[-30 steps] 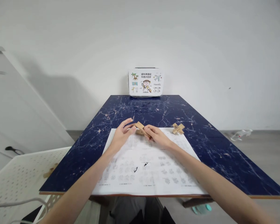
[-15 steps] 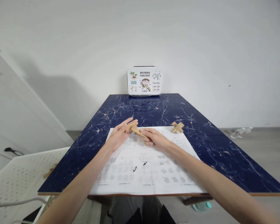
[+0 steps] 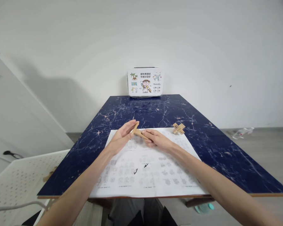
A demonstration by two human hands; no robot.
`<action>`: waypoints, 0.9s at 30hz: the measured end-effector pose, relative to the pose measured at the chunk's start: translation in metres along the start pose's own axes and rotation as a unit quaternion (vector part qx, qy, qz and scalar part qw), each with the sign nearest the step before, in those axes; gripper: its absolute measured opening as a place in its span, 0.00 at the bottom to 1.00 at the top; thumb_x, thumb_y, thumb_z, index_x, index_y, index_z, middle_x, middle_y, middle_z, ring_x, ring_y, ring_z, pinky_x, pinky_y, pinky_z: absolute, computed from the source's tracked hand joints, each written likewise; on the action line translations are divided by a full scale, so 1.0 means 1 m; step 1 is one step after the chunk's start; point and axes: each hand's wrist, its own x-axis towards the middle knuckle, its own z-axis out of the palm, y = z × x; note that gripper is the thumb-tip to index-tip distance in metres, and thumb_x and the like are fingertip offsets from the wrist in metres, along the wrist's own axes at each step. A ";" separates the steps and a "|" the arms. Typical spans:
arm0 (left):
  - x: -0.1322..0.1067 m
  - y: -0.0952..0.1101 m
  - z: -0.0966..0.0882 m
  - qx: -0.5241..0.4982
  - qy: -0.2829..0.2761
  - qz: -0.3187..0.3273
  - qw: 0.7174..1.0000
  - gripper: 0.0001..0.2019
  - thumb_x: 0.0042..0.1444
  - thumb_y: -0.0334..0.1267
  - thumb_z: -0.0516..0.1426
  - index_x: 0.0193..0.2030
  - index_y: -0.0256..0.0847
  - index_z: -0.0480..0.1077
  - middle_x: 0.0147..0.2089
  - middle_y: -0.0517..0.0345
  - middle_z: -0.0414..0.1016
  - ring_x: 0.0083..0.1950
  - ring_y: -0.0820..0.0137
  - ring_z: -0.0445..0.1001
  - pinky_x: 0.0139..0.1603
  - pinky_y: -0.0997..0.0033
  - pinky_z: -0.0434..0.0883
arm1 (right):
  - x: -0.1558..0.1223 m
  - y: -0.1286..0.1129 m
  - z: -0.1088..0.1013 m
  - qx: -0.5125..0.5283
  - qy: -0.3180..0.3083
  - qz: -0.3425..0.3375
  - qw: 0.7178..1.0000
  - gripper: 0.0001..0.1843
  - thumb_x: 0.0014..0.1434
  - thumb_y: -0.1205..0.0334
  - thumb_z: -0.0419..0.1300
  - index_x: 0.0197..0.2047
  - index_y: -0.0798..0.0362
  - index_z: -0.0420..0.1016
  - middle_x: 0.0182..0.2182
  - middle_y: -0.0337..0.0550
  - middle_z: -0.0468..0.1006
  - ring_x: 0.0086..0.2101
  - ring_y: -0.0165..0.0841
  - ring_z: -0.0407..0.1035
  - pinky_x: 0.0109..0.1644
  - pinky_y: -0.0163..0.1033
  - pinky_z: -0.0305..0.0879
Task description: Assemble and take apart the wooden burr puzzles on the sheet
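Between my hands, over the upper part of the paper sheet (image 3: 141,157), is a light wooden T-shaped piece. Its thin flat wooden plate (image 3: 136,128) is seen nearly edge-on, with my left hand (image 3: 122,135) holding it between thumb and fingers. From the plate a wooden rod (image 3: 139,133) runs towards my right hand (image 3: 157,139), whose fingers are closed around its end. The fingers hide part of both pieces, and I cannot tell how they join. Two small black items (image 3: 135,171) lie on the sheet below my hands.
A wooden block cross (image 3: 178,128) sits at the sheet's upper right corner on the blue marbled table (image 3: 146,110). A white printed case (image 3: 145,82) stands against the wall. Left of the table is a white perforated rack (image 3: 37,166). A plastic bottle (image 3: 242,133) lies on the floor.
The flat wooden plate has turned from showing its face to nearly edge-on, and my left hand's fingers have shifted with it. My right hand keeps its grip on the rod.
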 end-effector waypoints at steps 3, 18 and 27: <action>-0.001 0.001 0.002 0.017 0.000 -0.003 1.000 0.34 0.55 0.55 0.68 0.66 0.47 0.69 0.73 0.47 0.64 0.77 0.50 0.57 0.76 0.45 0.57 | 0.000 0.000 0.001 -0.012 0.004 -0.001 1.000 0.24 0.64 0.38 0.63 0.34 0.50 0.64 0.21 0.26 0.52 0.21 0.24 0.39 0.25 0.36 0.37; -0.006 0.000 0.005 0.020 -0.009 0.002 1.000 0.31 0.54 0.47 0.70 0.64 0.47 0.70 0.71 0.46 0.66 0.75 0.51 0.59 0.73 0.50 0.61 | -0.003 -0.007 0.005 -0.067 0.036 0.008 0.997 0.27 0.61 0.34 0.62 0.35 0.51 0.66 0.21 0.27 0.52 0.21 0.24 0.43 0.25 0.36 0.40; -0.004 -0.002 0.004 0.060 0.054 -0.004 0.997 0.27 0.60 0.55 0.64 0.61 0.44 0.70 0.67 0.45 0.70 0.68 0.55 0.67 0.63 0.60 0.67 | -0.001 -0.013 0.002 -0.053 0.046 0.005 0.998 0.27 0.62 0.33 0.60 0.35 0.50 0.62 0.22 0.27 0.52 0.21 0.24 0.40 0.25 0.36 0.37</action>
